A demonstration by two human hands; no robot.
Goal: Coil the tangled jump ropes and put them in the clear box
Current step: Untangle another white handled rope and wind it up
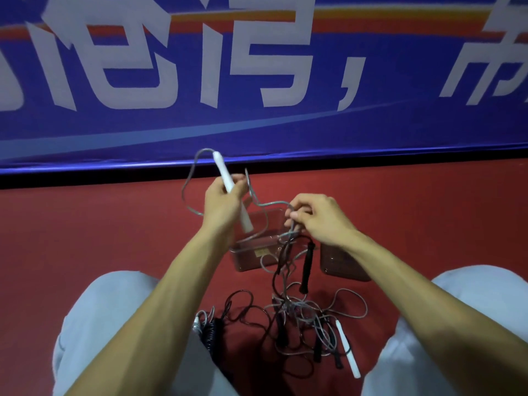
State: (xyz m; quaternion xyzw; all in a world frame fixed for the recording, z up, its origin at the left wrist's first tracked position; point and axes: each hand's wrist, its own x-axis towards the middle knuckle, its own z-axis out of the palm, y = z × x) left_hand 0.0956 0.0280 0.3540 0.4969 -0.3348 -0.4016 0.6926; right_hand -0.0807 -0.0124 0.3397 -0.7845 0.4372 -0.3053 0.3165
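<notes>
Beyond the left hand (221,201), gripping a white handle (224,174), a blue banner (257,130) bears cropped white characters; the right hand (317,218) pinches tangled grey rope (273,202).

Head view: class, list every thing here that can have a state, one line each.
Left hand: grips white plastic jump-rope handle, raised.
Right hand: pinches grey rope cord.
Clear plastic box: open, upright on red floor.
Black and grey rope pile: tangled, partly lifted.
Second white handle: lying on floor.

Likely a sports hall: smooth red court floor (100,224) beneath the right hand (317,218), long blue white-lettered banner (371,124) beyond the left hand (223,201).
</notes>
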